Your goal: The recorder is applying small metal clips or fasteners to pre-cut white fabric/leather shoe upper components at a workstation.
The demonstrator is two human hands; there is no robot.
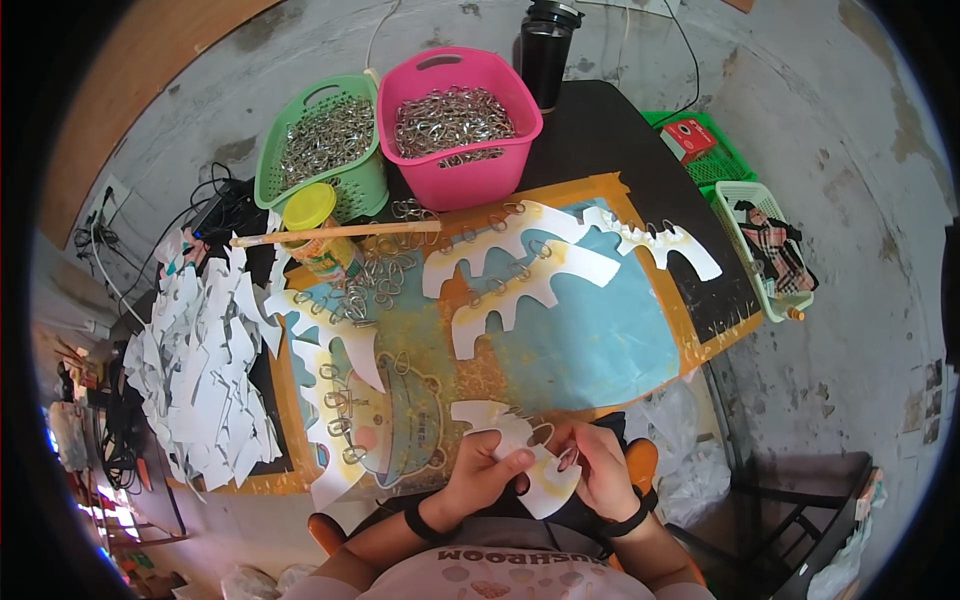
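In front of me, my left hand (487, 477) grips a white curved cutout (550, 487) with scalloped edges and yellowish smears, its thumb pressed on the piece. At the cutout's right side, my right hand (603, 472) is closed with its fingertips around a small metal ring, partly hidden by the fingers. Another silvery ring (543, 434) stands on the cutout beside those fingertips. Similar cutouts with rings on them lie on the table: a white cutout (585, 262) and others at the far side, and a ringed cutout (325, 425) at the left.
A pink basket (460, 165) and a green basket (368, 180) hold many metal rings. A wooden stick (380, 229) rests across a yellow-lidded jar (312, 207), beside loose rings (385, 275). White cutouts (205, 370) are piled at left. A black tumbler (546, 60) stands behind.
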